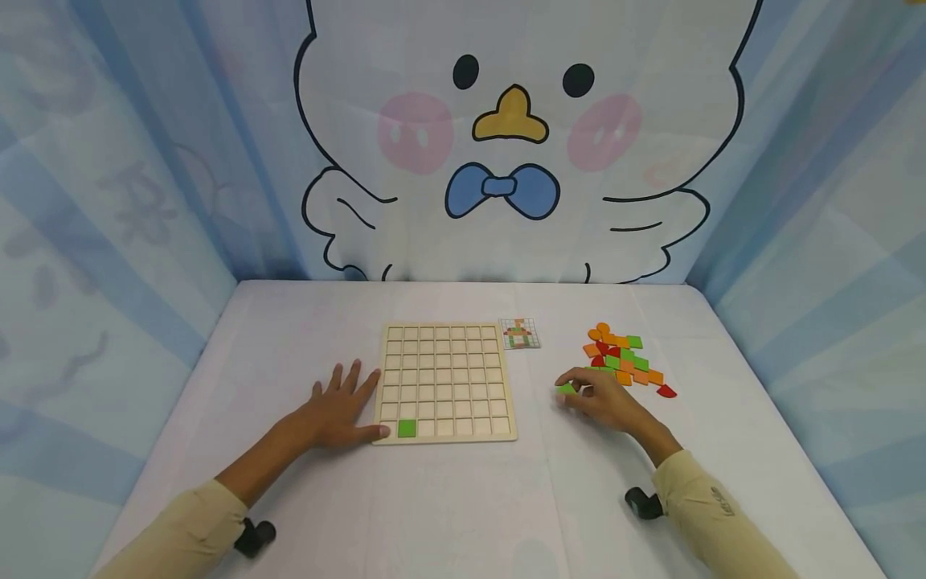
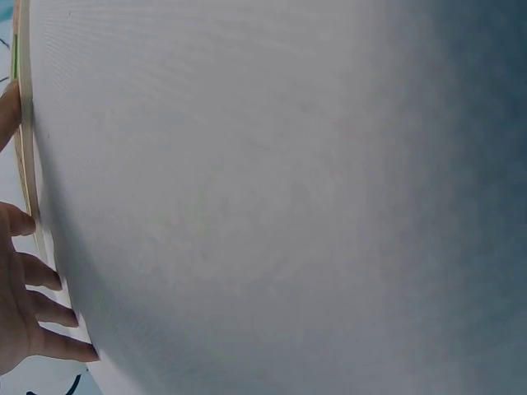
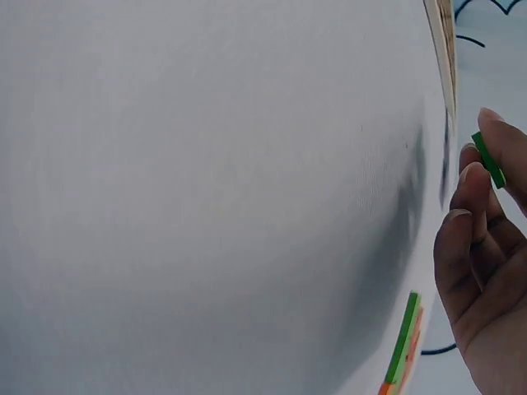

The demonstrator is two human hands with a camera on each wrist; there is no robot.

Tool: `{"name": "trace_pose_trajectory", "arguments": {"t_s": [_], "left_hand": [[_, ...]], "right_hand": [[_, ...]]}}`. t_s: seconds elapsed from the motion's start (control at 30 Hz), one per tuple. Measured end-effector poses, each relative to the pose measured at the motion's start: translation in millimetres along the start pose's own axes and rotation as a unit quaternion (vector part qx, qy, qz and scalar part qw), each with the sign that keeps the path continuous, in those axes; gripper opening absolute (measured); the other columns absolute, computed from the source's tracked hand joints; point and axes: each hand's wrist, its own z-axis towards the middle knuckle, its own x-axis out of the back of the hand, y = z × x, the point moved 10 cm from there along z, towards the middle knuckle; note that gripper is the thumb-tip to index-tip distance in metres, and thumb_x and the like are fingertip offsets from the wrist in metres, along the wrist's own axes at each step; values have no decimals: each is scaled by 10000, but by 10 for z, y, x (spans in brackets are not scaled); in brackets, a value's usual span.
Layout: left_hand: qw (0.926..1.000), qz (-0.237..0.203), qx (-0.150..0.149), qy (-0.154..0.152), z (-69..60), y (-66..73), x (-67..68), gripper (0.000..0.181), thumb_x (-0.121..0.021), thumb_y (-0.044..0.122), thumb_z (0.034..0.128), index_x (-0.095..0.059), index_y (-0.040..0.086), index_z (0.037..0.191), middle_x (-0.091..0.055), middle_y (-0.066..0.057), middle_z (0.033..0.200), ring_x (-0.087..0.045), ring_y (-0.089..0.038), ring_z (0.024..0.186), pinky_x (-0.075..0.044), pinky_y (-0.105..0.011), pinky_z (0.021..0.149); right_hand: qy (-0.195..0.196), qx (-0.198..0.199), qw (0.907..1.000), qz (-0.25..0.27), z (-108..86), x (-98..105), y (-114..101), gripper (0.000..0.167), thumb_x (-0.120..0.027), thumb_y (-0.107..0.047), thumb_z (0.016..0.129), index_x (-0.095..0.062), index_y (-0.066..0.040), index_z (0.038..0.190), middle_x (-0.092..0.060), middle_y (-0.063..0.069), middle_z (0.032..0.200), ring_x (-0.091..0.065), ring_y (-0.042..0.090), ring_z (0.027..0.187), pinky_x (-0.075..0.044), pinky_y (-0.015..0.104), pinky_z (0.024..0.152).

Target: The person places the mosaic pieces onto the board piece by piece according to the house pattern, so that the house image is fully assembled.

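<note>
A wooden grid board [image 1: 448, 441] lies flat on the table, with one green square tile [image 1: 407, 428] in its bottom row, second cell from the left. My left hand [image 1: 338, 410] rests at the board's left side, fingers spread, with the thumb on the lower left corner and the index fingertip at the left edge. In the right hand [image 1: 600, 398] a green tile [image 1: 567, 389] is pinched between thumb and fingers, above the table right of the board. The right wrist view shows this tile [image 3: 488, 161] edge-on.
Beyond the right hand lies a loose pile of orange, red and green tiles [image 1: 628, 354], partly hidden by that hand. One red piece [image 1: 666, 392] sits at the pile's near right edge. A small pattern card [image 1: 520, 333] touches or nearly touches the board's upper right corner.
</note>
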Motion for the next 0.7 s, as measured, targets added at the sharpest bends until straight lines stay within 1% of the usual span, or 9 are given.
{"name": "trace_pose_trajectory", "arguments": {"t_s": [0.2,0.3,0.43,0.6,0.7], "left_hand": [[10000,-38,-17,-9,10,-13,-12,1049,-555,744,858,-225,84,1602,-121,-309,1637,-94,-593,1476,-185,-800,1072],[10000,-40,-44,-1,10,-11,-15,1041,-554,742,861,-231,87,1601,-126,-312,1636,-95,-595,1475,-183,-799,1075],[10000,-67,-46,-18,2,-5,-12,1039,-559,737,860,-235,84,1600,-127,-313,1635,-91,-595,1476,-176,-798,1078],[9999,-79,-63,-2,-9,3,10,1031,-565,727,866,-238,78,1598,-131,-316,1633,-100,-597,1474,-186,-797,1076],[10000,-51,-55,10,-11,4,18,1027,-559,728,869,-236,82,1599,-130,-312,1635,-105,-594,1474,-191,-792,1079]], "right_hand": [[-349,67,9990,256,100,-226,-207,211,-745,-202,917,-701,-133,1111,-584,35,870,-568,170,623,-528,256,581],[-457,82,9984,327,147,-307,-304,213,-751,-217,914,-702,-124,1099,-602,32,877,-570,164,628,-531,258,580],[-575,226,9968,499,217,-391,-431,255,-737,-206,926,-696,-89,1148,-616,63,918,-551,147,609,-519,251,569],[-755,416,9933,772,281,-492,-578,306,-682,-148,954,-672,-51,1244,-619,102,999,-519,110,579,-493,235,554],[-838,567,9909,887,319,-559,-676,334,-662,-120,956,-654,-24,1276,-629,123,1013,-517,94,565,-491,232,545]]}}
